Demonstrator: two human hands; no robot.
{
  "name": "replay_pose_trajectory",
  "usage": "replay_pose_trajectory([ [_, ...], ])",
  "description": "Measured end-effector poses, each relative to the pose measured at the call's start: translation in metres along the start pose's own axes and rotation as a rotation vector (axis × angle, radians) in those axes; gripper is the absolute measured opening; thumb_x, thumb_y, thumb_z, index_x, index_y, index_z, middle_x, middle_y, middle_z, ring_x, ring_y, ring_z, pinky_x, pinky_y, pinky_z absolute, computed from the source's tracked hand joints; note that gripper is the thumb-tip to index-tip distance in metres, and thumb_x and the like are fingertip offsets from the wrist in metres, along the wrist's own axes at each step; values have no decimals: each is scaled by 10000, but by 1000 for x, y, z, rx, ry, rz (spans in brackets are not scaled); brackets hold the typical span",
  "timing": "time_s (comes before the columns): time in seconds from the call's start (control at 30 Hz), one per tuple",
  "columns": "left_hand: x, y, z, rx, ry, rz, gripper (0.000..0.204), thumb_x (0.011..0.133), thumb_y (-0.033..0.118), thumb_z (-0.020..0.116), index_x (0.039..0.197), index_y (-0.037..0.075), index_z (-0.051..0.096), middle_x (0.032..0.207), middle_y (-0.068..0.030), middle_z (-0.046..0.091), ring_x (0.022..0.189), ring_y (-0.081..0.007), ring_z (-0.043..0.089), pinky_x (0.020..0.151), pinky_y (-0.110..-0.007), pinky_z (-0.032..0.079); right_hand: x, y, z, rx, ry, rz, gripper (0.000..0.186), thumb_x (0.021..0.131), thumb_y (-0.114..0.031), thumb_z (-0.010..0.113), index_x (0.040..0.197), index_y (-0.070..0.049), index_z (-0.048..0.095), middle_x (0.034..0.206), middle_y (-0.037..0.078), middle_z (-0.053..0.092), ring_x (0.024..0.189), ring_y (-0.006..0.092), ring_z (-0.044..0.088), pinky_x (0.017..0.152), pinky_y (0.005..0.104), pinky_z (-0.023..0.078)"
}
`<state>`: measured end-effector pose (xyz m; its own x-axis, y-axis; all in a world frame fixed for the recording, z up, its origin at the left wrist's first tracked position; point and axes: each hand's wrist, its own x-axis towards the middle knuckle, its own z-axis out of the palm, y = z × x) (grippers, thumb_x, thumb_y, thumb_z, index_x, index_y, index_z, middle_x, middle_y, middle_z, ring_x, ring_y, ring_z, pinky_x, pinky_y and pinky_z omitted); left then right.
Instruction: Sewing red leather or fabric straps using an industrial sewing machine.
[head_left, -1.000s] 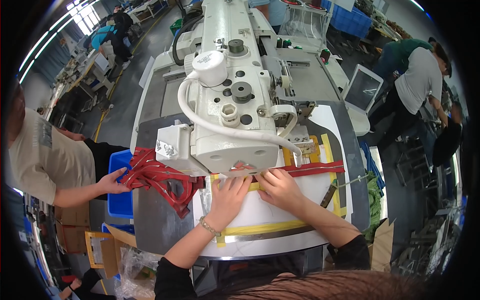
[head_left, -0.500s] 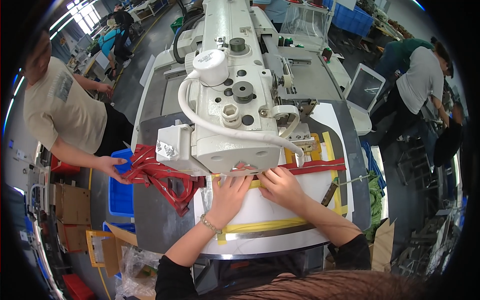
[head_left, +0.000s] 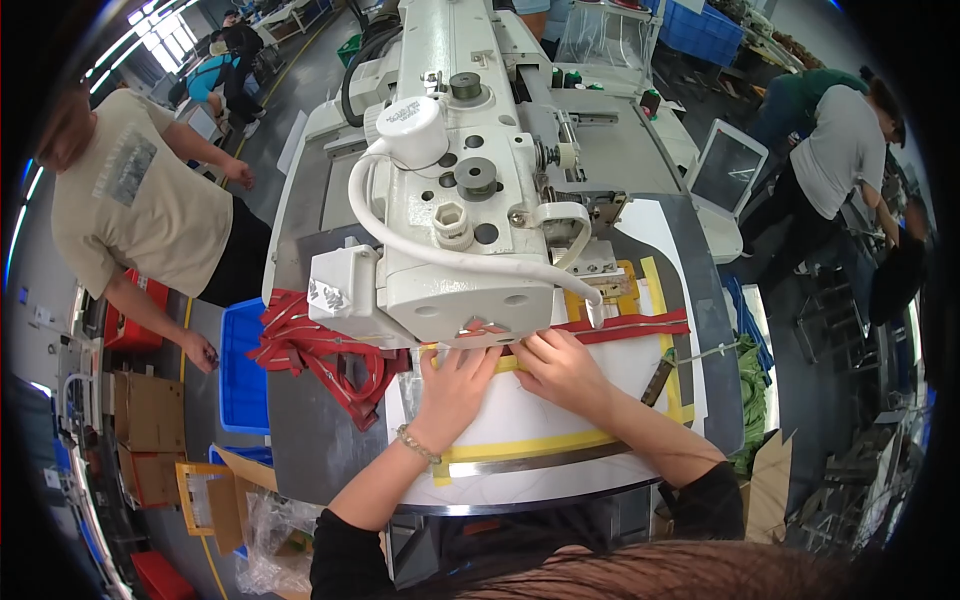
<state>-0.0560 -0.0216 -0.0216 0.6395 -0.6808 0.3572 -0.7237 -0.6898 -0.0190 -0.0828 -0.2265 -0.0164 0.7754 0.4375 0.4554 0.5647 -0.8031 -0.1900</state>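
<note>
A long red zipper tape (head_left: 640,326) runs across the white sheet under the head of a white industrial sewing machine (head_left: 480,290); a tangled heap of the same tape (head_left: 345,375) lies at the left. My left hand (head_left: 458,390), a beaded bracelet at its wrist, lies palm down with fingers stretched and apart, tips beneath the machine head's front edge. Close beside it, my right hand (head_left: 562,376) has its fingers bent together on the zipper tape at that edge. The machine hides what lies right under the fingertips. Yellow tape (head_left: 530,446) borders the white sheet (head_left: 540,415).
A blue bin (head_left: 243,385) stands left of the table, with cardboard boxes (head_left: 150,410) beyond. One person (head_left: 150,210) stands at the left, an arm hanging near the bin. A screen (head_left: 728,170) is at the right, and another person (head_left: 835,150) bends over farther off.
The person at the left has let go of the red tape heap and drawn that hand back and down. My hands stay almost in place.
</note>
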Motion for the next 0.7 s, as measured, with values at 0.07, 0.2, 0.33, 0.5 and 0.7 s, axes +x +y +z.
replay_pose_trajectory([
  [0.07,-1,-1,2,-16,-6,-8,374,839,170,556,1210,133,589,1291,1,523,1244,-154,454,895,-482,325,0,0,1,2,-4,-8,424,714,-187,708,1090,-15,613,1059,88,564,917,198,560,798,312,472],
  [0.2,1,-4,1,24,16,37,367,839,192,567,1202,140,591,1285,8,525,1220,-151,464,888,-484,329,-4,0,4,-10,20,-2,393,712,-179,718,1060,-38,603,1079,106,573,955,226,570,820,327,488],
  [0.33,3,-5,-3,35,32,24,437,795,235,651,1223,174,586,1148,51,567,1045,-155,506,911,-483,315,-7,4,1,69,5,-21,335,719,-169,725,999,-58,579,1135,138,577,986,259,581,832,350,506],
  [0.5,0,-14,-5,-10,-6,30,462,779,252,674,1228,188,583,1156,43,564,1057,-168,499,918,-479,312,-8,7,-2,110,-19,-42,323,724,-165,724,985,-51,572,1180,152,570,983,270,586,830,356,511],
  [0.7,-4,-37,-7,-160,-158,-19,416,815,337,659,1193,170,608,1147,1,591,1099,-208,509,927,-473,324,-5,6,-4,176,8,-53,382,718,-168,730,1045,-36,582,1176,160,578,1049,294,582,911,398,485],
])
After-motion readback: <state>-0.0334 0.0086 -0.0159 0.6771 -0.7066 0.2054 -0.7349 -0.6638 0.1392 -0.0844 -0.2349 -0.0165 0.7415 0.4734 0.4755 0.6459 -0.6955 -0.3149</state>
